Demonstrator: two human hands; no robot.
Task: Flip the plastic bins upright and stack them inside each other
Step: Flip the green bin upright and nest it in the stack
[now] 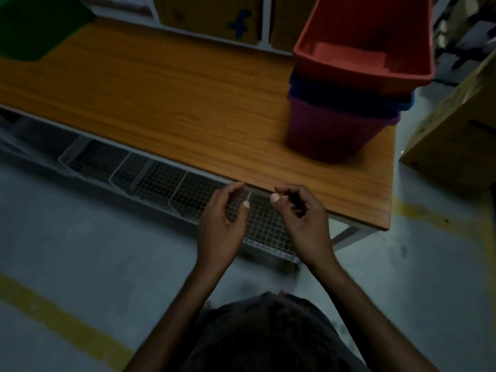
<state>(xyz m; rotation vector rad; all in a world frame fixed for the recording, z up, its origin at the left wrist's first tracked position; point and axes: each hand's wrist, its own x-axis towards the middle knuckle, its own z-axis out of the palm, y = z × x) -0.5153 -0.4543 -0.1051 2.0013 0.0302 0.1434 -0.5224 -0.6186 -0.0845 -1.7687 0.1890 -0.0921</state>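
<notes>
Our left hand (pixel 222 226) and right hand (pixel 303 224) are empty, fingers loosely curled; the red bin (pixel 370 36), perched crooked near the table's (pixel 161 103) right edge, could topple.

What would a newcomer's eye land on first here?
The nested stack at the right end of the table: red bin on top, blue bin in the middle, purple bin at the bottom. Then the left hand and right hand, both empty and loosely curled, before the table's front edge.

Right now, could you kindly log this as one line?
stack: red bin in blue bin in purple bin | left hand: empty | right hand: empty
</notes>
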